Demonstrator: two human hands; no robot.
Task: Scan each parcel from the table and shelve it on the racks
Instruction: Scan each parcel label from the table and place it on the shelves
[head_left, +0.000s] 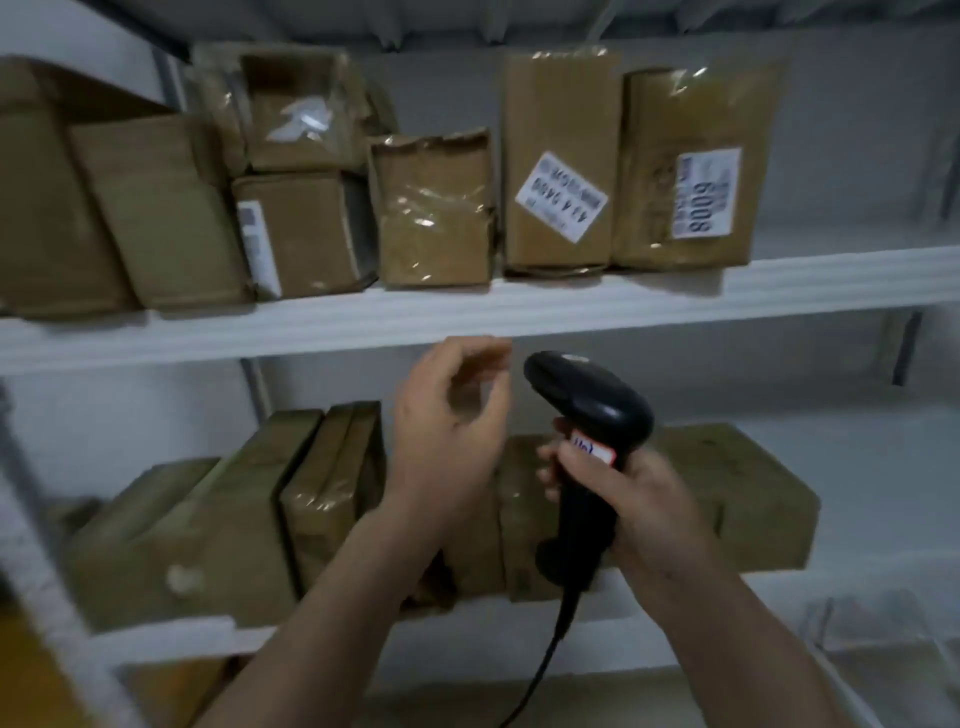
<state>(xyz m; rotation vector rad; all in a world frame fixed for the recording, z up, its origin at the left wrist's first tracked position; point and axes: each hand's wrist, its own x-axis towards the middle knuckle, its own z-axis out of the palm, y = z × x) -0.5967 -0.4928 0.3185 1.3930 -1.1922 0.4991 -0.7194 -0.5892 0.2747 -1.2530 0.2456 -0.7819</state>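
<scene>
My right hand (623, 499) grips the handle of a black barcode scanner (589, 410), whose head points up and to the left and whose cable hangs down. My left hand (447, 421) hovers just left of the scanner head, fingers loosely curled, holding nothing. Both hands are in front of a white rack. Its upper shelf (467, 312) carries several brown taped parcels, among them one with a tilted white label (558, 171) and one labelled 8009 (696, 166). More brown parcels (332, 488) stand on the lower shelf behind my hands.
The upper shelf has free room at its right end (857, 249). The lower shelf (831, 571) also has bare room on the right. A grey rack post (31, 519) runs down the left side. Pale bagged items (883, 649) lie lower right.
</scene>
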